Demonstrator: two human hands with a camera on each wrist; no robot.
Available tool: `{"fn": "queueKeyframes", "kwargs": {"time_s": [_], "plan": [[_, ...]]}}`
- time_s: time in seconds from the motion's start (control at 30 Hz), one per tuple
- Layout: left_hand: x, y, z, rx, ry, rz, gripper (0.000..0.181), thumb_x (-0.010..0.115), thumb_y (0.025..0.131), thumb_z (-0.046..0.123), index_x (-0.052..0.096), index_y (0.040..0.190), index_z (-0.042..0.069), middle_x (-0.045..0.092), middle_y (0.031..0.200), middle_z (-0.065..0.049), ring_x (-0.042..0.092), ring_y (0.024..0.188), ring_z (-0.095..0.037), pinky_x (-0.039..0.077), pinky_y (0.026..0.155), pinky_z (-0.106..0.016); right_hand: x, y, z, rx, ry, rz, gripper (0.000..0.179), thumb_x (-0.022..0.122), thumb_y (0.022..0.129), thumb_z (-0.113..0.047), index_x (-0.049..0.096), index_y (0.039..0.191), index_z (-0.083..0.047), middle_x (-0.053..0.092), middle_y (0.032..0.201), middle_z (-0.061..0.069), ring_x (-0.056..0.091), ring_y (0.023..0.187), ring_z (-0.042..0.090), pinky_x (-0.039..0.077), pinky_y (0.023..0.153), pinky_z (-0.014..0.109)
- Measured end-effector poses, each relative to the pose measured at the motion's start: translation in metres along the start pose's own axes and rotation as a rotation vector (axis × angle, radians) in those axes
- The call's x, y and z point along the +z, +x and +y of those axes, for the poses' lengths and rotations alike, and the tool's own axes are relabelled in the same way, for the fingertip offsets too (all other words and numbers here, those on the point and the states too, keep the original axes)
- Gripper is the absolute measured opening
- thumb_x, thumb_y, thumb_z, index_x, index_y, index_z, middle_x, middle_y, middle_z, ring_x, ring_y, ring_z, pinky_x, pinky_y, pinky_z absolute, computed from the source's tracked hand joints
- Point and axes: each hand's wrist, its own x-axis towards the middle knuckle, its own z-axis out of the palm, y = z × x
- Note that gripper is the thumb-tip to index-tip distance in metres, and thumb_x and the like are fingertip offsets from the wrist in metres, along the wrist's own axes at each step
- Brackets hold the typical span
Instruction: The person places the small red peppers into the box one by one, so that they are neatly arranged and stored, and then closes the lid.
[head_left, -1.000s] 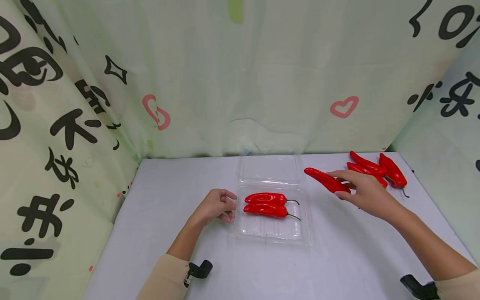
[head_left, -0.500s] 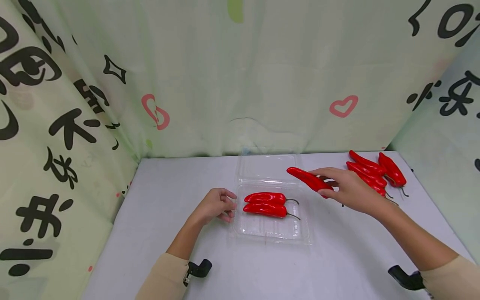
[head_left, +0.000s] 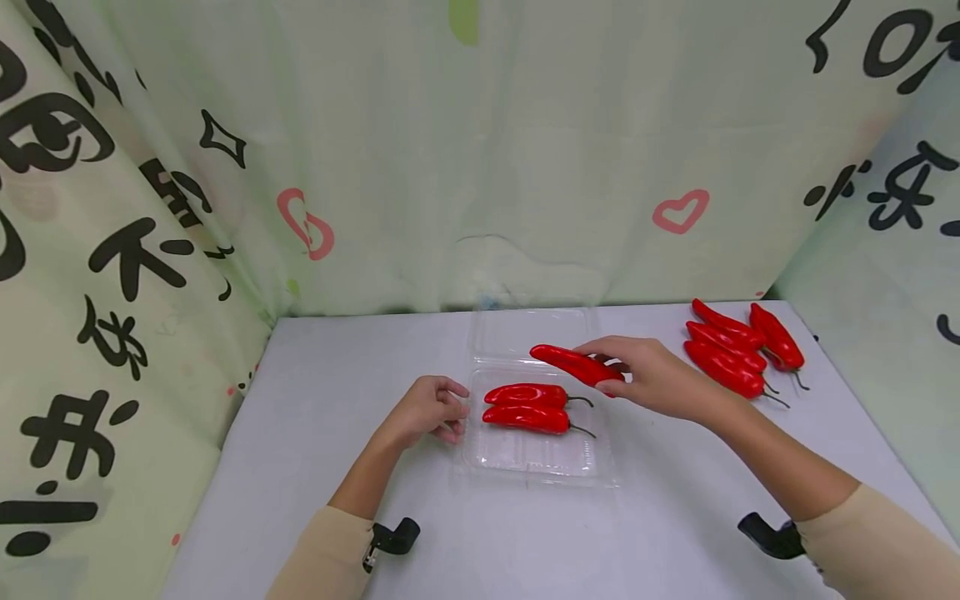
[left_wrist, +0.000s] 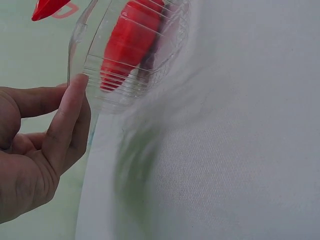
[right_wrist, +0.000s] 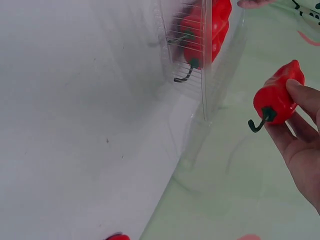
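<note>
A clear plastic clamshell container [head_left: 540, 467] lies on the table with its lid folded back. Inside it, two red peppers [head_left: 527, 418] lie side by side, their stems to the right. My left hand [head_left: 431, 410] is at the container's left edge; in the left wrist view its thumb and fingers [left_wrist: 75, 95] pinch the plastic rim. Over the back part of the container, my right hand [head_left: 648, 373] holds another red pepper [head_left: 566, 362] above the tray. The right wrist view shows this pepper's green stem [right_wrist: 262, 119] pointing out from between thumb and fingers.
Several red peppers [head_left: 723, 371] lie in a group at the table's back right. The white-covered table [head_left: 360, 350] meets a pale green printed curtain [head_left: 555, 150] at its back edge. The container's transparent lid [head_left: 534, 333] lies toward that curtain.
My right hand has carried its pepper leftward, from beside the container to over it. More of the pepper group at the right is uncovered. The left hand has stayed at the container's edge.
</note>
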Motion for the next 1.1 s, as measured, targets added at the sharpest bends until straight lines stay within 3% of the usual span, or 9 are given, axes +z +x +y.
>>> {"fn": "queueKeyframes", "kwargs": {"time_s": [0.4,0.57,0.8,1.1], "plan": [[0.000,0.001,-0.001,-0.001,0.006,-0.006,0.031,0.071,0.095,0.004,0.062,0.124,-0.003,0.069,0.085,-0.014,0.067,0.060,-0.018,0.063,0.058,-0.030,0.017,0.015,-0.012,-0.039,0.118,-0.074,0.054,0.079,0.090,-0.007,0.061,0.141,-0.009,0.069,0.130,0.009,0.069,0.114,0.028,0.064,0.087,0.034],[0.000,0.002,0.000,0.000,0.012,-0.004,0.030,0.071,0.095,0.004,0.063,0.124,-0.002,0.069,0.085,-0.014,0.068,0.061,-0.018,0.063,0.058,-0.030,0.029,0.019,-0.014,-0.037,0.108,-0.122,0.053,0.078,0.091,-0.009,0.061,0.141,-0.011,0.069,0.129,0.007,0.068,0.112,0.024,0.064,0.085,0.030],[-0.001,0.001,0.001,0.001,0.011,-0.003,0.030,0.071,0.095,0.003,0.063,0.123,-0.002,0.069,0.084,-0.014,0.068,0.060,-0.018,0.063,0.058,-0.030,0.042,0.023,-0.016,-0.096,0.060,-0.183,0.045,0.078,0.092,-0.009,0.066,0.135,-0.011,0.070,0.126,0.004,0.065,0.107,0.019,0.059,0.080,0.020],[-0.001,0.001,0.001,0.007,-0.001,-0.013,0.031,0.070,0.095,0.001,0.061,0.125,-0.005,0.069,0.085,-0.014,0.068,0.060,-0.018,0.063,0.057,-0.030,0.051,0.024,-0.018,-0.107,0.034,-0.224,0.043,0.078,0.091,-0.010,0.066,0.132,-0.007,0.067,0.126,0.007,0.063,0.109,0.019,0.059,0.081,0.020]]}}
